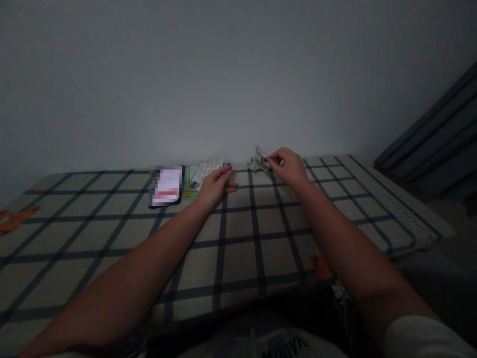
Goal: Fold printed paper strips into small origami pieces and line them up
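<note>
1. Right grip: the thumb and forefinger of the right hand, right of centre in the frame, are brought together on the near edge of the crumpled paper. The fingertip pinch takes only this edge, probably because the piece is small and light; most of it remains uncovered.

2. Left grip: the left hand, at mid-frame, has its fingers extended and slightly apart, with no object visible between them. Its position suggests readiness to steady something. Whether it touches the sheets beneath cannot be told.

3. Crumpled paper: located just above mid-frame, right of centre, near the far edge of the surface. The surface presumably supports it within reach of both hands.

4. Printed sheets: overlapping, left of centre, partly hidden by the left hand.

5. Phone-like device: lies just beside the sheets, on their left, screen facing up and pixelated. Its placement apart from the crumpled paper likely leaves the centre free for handwork.

6. Orange pattern: visible at the left edge of the frame.
</note>
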